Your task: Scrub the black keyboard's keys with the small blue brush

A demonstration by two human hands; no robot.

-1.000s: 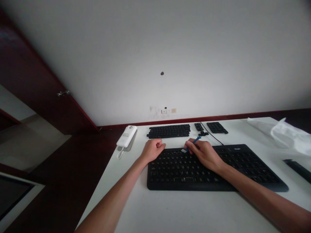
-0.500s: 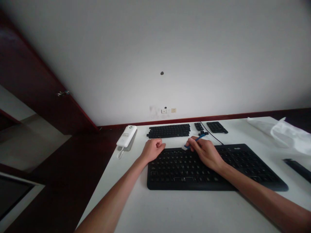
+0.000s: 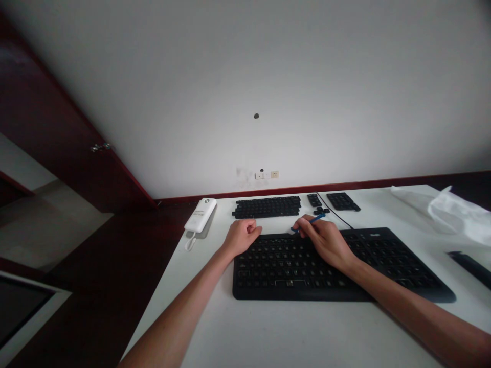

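A black keyboard [image 3: 268, 292] with its keycaps off lies on the white table. My left hand [image 3: 242, 236] rests at its far left corner, fingers curled into a loose fist with the thumb along the keyboard's back edge; nothing shows inside it. Over the back row of key sockets, my right hand [image 3: 324, 239] pinches a slim blue brush [image 3: 318, 217] like a pen. The brush's low end points left, near the keyboard's back edge; its bristles are hard to make out now.
Removed black keycaps [image 3: 267, 207] sit in blocks behind the keyboard, with a number-pad group [image 3: 342, 201] farther right. A white power bank [image 3: 201, 214] lies left. A white plastic bag [image 3: 460, 214] and a black strip [image 3: 470, 268] lie right. A cable [image 3: 337, 214] runs backward.
The brush has turned slightly in my right fingers: the white bristles seen earlier hardly show now, and its lower end sits a little higher. My left hand and the keyboard stay in place.
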